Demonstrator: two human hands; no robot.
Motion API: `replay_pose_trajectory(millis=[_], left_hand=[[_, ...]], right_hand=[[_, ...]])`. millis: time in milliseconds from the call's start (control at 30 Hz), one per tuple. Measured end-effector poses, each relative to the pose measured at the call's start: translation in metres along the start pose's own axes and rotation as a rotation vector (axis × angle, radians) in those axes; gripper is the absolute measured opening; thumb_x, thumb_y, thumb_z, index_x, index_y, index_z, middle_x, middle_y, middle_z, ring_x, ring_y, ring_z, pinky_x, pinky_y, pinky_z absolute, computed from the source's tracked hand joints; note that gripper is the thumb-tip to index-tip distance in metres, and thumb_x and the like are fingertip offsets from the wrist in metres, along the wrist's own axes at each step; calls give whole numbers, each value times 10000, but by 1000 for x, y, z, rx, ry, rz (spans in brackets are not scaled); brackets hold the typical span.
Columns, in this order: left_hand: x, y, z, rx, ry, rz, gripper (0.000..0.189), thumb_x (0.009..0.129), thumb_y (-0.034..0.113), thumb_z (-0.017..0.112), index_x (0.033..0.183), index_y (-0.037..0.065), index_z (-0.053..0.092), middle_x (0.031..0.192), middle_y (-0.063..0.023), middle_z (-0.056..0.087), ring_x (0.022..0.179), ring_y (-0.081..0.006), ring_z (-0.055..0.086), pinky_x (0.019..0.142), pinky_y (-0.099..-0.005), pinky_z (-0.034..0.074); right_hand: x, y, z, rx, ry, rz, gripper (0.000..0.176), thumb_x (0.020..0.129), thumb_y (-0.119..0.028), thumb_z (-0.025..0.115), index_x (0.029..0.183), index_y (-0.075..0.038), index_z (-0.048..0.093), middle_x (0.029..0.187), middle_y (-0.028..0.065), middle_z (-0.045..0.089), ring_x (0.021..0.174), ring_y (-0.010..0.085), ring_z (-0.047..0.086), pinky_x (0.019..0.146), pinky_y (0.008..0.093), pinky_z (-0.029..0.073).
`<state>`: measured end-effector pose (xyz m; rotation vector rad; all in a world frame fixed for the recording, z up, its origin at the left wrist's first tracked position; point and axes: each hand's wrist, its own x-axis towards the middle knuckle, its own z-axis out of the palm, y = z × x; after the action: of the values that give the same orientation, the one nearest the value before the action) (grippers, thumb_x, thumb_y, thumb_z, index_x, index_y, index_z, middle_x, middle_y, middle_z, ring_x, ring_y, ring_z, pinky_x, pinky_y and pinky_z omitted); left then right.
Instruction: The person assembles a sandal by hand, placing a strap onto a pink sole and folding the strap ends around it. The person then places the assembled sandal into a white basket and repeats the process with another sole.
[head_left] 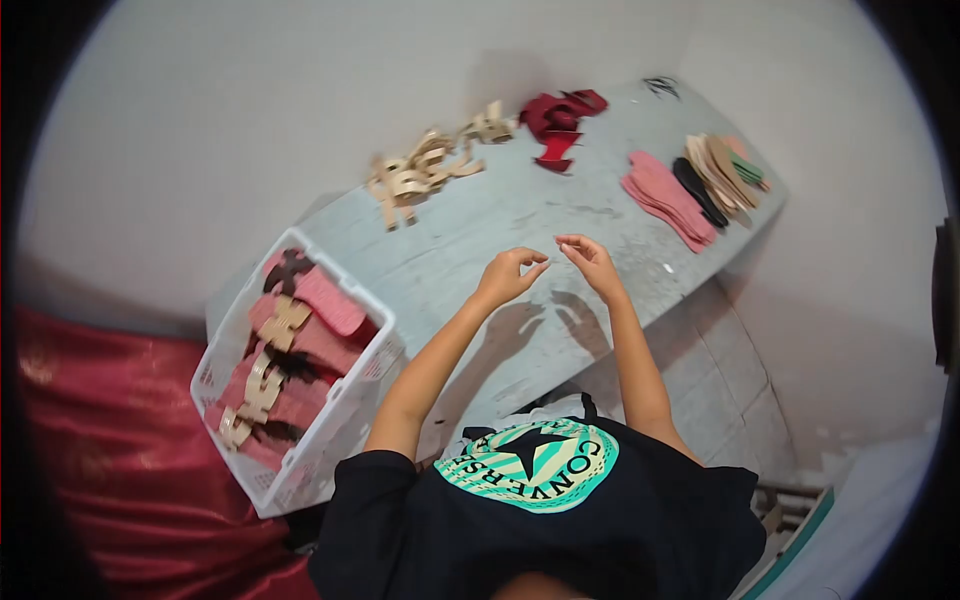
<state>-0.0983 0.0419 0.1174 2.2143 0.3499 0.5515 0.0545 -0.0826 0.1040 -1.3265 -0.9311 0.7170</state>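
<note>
Currently left hand (510, 275) and right hand (590, 258) hover close together above the grey table (470, 235). Each has thumb and forefinger pinched shut. Whatever sits between the fingertips is too fine to make out. Judgement: near weightless, limp, fingertip grip only.

Nearby:
- pink insoles (665, 195), flat, probably soft and bendable
- tan cut-outs (425, 170)
- red pieces (558, 118)
- white latticed basket (345, 415)
</note>
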Motion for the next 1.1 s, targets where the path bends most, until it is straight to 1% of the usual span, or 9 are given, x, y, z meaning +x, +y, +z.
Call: replay_pose_trajectory(millis=[233,367,433,467,533,667,767,833,1100], left_hand=[[55,10,115,-235,-167,-70,255,831,246,625,984,46,662,914,-93,671,809,-186,647,699,-298,494],[85,3,172,-473,-291,-198,356,860,228,619,1133,4,570,999,-68,641,847,-145,615,751,-256,479],[101,11,190,-779,-378,-510,408,884,240,581,1222,28,495,1098,-67,601,912,-153,601,779,-262,479],[109,15,200,-776,-390,-509,408,884,240,581,1222,28,495,1098,-67,601,912,-153,601,779,-262,479],[123,17,220,-1099,-377,-665,430,907,240,537,1280,57,426,1168,-71,561,975,-170,583,801,-268,481],[149,25,253,-1204,-343,-709,391,915,227,516,1264,71,434,1195,-83,545,991,-189,582,812,-279,482],[164,32,273,-1228,-299,-778,364,917,232,507,1245,86,446,1195,-83,549,992,-192,583,813,-280,476],[175,40,282,-1227,-292,-810,346,918,261,502,1229,115,463,1207,-69,547,1021,-188,569,833,-294,465],[209,50,311,-1449,-280,-831,418,928,351,453,1283,148,366,1297,-55,489,1131,-194,505,858,-331,457]], right_hand=[[-49,41,-121,-12,429,189,238,891,-267,567,1045,-93,616,965,-25,622,882,57,560,713,201,406],[-64,66,-184,45,603,306,210,882,-243,579,1003,-75,615,893,-12,627,772,46,571,611,179,409],[-65,79,-214,178,706,345,192,873,-209,589,978,-49,606,806,2,617,658,36,554,507,153,383],[-63,86,-228,182,718,345,192,873,-209,589,978,-49,606,806,2,617,658,36,554,507,153,383],[-58,91,-253,178,804,325,185,857,-174,596,964,-23,598,756,11,602,601,36,533,453,138,357],[-40,93,-298,117,882,349,214,841,-163,602,1000,-21,595,767,9,603,624,39,531,495,157,383],[-20,117,-325,-95,915,241,254,824,-146,610,1039,-10,599,787,17,614,656,65,550,556,193,425],[-6,129,-341,-297,930,155,309,771,-113,609,1053,14,600,798,73,644,706,165,609,673,265,479],[19,117,-362,-486,834,259,385,703,-120,614,1073,-13,596,997,191,594,923,301,572,809,357,464]])
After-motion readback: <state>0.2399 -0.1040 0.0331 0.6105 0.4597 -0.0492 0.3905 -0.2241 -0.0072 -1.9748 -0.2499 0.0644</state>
